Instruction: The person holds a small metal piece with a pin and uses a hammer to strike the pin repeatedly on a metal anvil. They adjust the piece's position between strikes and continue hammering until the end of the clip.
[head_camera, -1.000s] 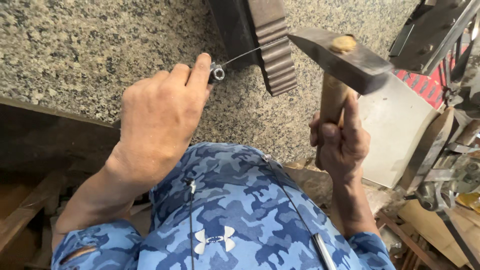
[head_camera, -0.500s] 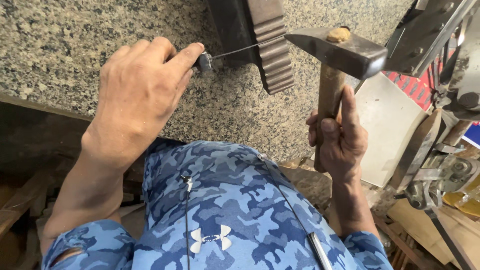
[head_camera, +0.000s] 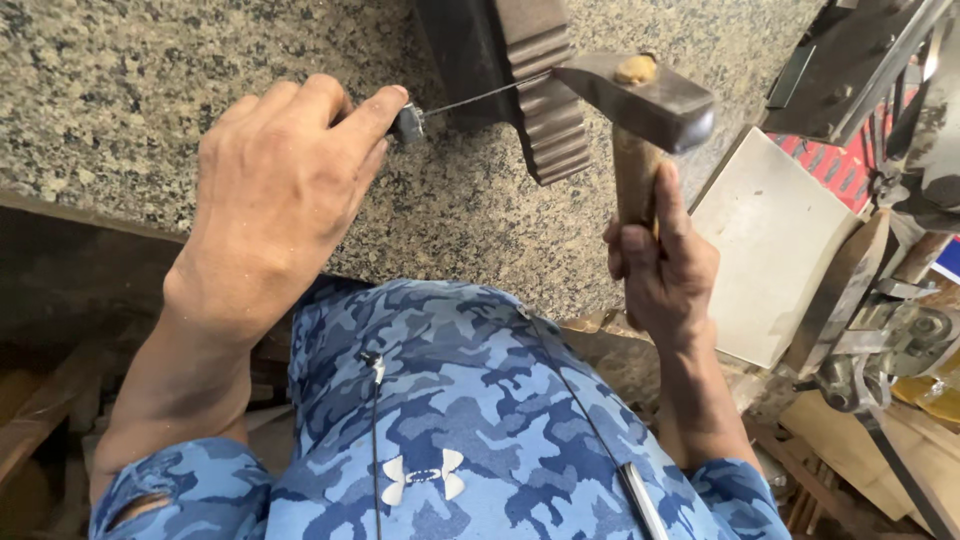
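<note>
Left hand: the left hand (head_camera: 275, 195) pinches the looped end of a thin wire (head_camera: 470, 99), which runs right from its fingertips onto the ridged metal block (head_camera: 545, 95).
Right hand: the right hand (head_camera: 660, 265) grips the hammer (head_camera: 640, 100) by its wooden handle, head beside the wire's far end.
Surface: speckled granite slab (head_camera: 150, 80).

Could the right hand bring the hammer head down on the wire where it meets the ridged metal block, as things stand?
Probably yes: the right hand holds the hammer with its head right beside the wire at the ridged block; the left hand grips the far end, clear.
</note>
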